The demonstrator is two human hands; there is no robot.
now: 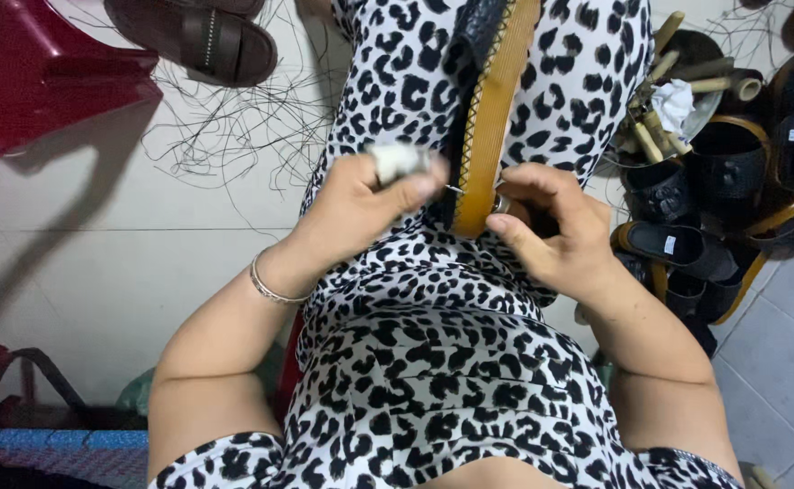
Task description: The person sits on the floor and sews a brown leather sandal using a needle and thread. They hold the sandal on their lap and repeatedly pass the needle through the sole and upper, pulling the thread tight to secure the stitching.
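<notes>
Item: sandal in work, held on the lap.

Red plastic stool point(34, 81), upper left corner of the floor; not touched. Beside it a finished dark brown sandal point(202, 41) on the pale floor point(98, 263), with loose black threads point(234, 118) scattered around.

Left hand point(360, 204): closed, fingers pinched around a small tool with a taped or wrapped grip point(399, 161), whose thin metal point meets the sandal's edge (a needle or awl; too small to tell which). Silver bracelet point(270, 288) at the wrist.

Sandal point(492, 100): stands on edge along the lap, on the spotted black-and-white cloth point(415, 362), between both hands. Tan sole with a line of light stitching along its rim; black textured upper on its left side. Judged light, with a sole that is firm but bends somewhat; the upper looks softer. Best hold is likely across the sole's thickness near the stitched end, thumb on one face and fingers behind, clear of the point.

Right hand point(551, 226): closed on the near end of the sandal, fingers curled against the tan sole, steadying it.

Right edge of the floor: a metal bowl of rolled sticks point(678, 100), then a heap of black and tan sandals point(732, 208), well apart from the hands.
</notes>
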